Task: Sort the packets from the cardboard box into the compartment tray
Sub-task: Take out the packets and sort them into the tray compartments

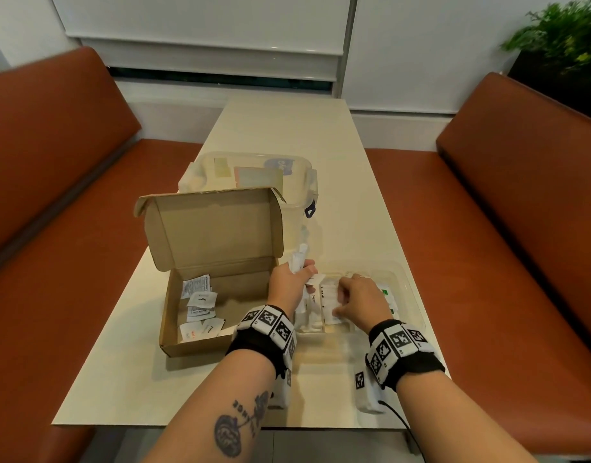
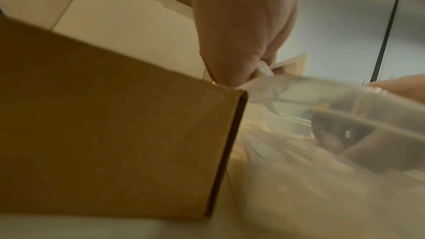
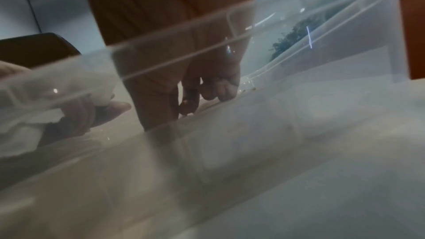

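Observation:
The open cardboard box (image 1: 200,349) sits left of centre with several white packets (image 1: 200,302) loose on its floor. To its right is the clear compartment tray (image 1: 404,279). My left hand (image 1: 292,282) hovers between box and tray and grips a bunch of white packets (image 1: 299,260), also pinched under the thumb in the left wrist view (image 2: 264,74). My right hand (image 1: 361,300) is inside the tray, fingers curled, thumb and fingers pinching a stack of white packets (image 1: 329,300) in a middle compartment. Green-marked packets (image 1: 386,294) lie in the compartment to the right.
A clear lidded storage bin (image 1: 297,195) stands right behind the box's raised lid (image 1: 214,225). Orange benches (image 1: 53,195) flank the cream table (image 1: 287,128). A plant (image 1: 564,35) is at the far right. The box's side wall (image 2: 115,124) is close to my left wrist.

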Demonstrator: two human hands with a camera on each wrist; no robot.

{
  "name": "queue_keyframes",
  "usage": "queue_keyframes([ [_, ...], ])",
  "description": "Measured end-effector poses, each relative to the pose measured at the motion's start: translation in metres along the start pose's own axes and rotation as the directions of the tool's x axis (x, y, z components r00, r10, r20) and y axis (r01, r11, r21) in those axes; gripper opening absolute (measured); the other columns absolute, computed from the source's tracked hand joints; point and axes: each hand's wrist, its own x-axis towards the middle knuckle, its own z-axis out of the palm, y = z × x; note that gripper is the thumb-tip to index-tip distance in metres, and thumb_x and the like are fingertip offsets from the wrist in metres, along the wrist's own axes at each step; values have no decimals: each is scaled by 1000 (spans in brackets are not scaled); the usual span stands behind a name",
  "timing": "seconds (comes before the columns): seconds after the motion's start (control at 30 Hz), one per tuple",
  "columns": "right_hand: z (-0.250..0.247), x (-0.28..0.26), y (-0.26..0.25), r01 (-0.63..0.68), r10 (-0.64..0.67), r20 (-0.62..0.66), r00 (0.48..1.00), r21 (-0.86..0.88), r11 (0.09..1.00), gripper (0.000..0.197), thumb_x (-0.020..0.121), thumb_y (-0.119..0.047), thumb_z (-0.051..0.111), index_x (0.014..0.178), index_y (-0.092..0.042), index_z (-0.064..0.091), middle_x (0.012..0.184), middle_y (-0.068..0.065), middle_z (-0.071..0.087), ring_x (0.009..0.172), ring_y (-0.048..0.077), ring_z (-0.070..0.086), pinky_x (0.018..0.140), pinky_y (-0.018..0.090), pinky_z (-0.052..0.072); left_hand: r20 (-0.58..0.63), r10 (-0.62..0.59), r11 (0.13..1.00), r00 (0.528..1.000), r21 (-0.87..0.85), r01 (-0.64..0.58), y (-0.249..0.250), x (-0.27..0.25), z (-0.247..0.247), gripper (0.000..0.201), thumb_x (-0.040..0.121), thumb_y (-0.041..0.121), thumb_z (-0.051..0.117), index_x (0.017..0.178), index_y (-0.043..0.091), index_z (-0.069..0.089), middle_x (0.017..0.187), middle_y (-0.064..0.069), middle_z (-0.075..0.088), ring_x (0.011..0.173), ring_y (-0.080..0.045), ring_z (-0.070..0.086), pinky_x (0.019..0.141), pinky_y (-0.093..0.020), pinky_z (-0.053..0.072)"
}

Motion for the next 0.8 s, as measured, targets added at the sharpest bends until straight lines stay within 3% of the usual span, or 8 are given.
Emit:
queue_keyframes([
  [0.1, 3, -1, 0, 14, -14, -6, 1000, -49, 999, 31, 68, -16, 77, 61, -20, 47, 83, -1, 47, 78, 17, 47, 64, 24, 37, 0, -2, 1000, 1000, 1, 2, 0, -1, 0, 17, 89, 4, 62, 103, -2, 66, 90, -16, 63, 59, -20, 55, 58, -26, 49],
  [0.37, 7, 1, 0, -14, 12, -57, 998, -31, 999, 29, 75, -24, 73, 61, -19, 48, 82, -1, 47, 78, 16, 46, 65, 24, 38, 18, 26, 999, 1000, 34, -26, -1, -1, 0, 16, 89, 2, 61, 104, -2, 66, 87, -15, 63, 57, -17, 55, 47, -17, 48],
  [0.47, 3, 2, -6, -26, 79, -192, 978, 265, 964, 35, 89, -37, 61, 66, -12, 51, 65, 1, 51, 64, 14, 46, 59, 27, 36, 43, 58, 997, 997, 46, -60, -1, -1, 0, 20, 90, 3, 59, 109, -2, 66, 89, -13, 63, 60, -14, 55, 48, -15, 47],
  [0.53, -4, 4, -14, -29, 125, -161, 979, 499, 866, 42, 90, -44, 57, 68, -8, 58, 61, 2, 60, 58, 9, 51, 56, 24, 40, 58, 79, 994, 995, 69, -83, -2, -1, 0, 21, 90, 5, 61, 110, 1, 67, 86, -8, 65, 64, -11, 58, 50, -12, 47],
  [0.6, -9, 4, -21, -31, 94, -72, 993, 608, 794, 35, 85, -43, 64, 70, -11, 64, 62, -6, 64, 53, -1, 51, 53, 13, 39, 59, 93, 989, 994, 107, -99, -3, 0, -1, 21, 89, 12, 64, 108, 6, 69, 85, -3, 66, 68, -6, 60, 54, -8, 46],
  [0.67, -12, 6, -24, -41, 61, -10, 998, 638, 769, 22, 81, -31, 72, 74, -11, 68, 64, -8, 63, 53, -3, 50, 55, 12, 38, 47, 79, 988, 996, 129, -85, -3, 2, -1, 16, 90, 21, 65, 98, 9, 71, 82, -2, 66, 70, -8, 60, 59, -12, 47],
  [0.73, -15, 8, -22, -61, 75, 5, 997, 641, 765, 14, 79, -22, 75, 78, -9, 71, 66, -5, 64, 55, 0, 51, 56, 14, 38, 9, 64, 986, 998, 155, -65, -3, 3, -3, 19, 89, 31, 66, 77, 16, 67, 69, 3, 63, 63, -8, 58, 57, -17, 46],
  [0.8, -20, 9, -16, -72, 89, 2, 996, 602, 795, 12, 78, -18, 76, 78, -7, 72, 67, -3, 64, 59, 3, 54, 57, 15, 39, -8, 22, 995, 1000, 96, -21, -3, 3, -3, 22, 88, 30, 66, 72, 15, 64, 66, 0, 63, 63, -14, 60, 63, -22, 49],
])
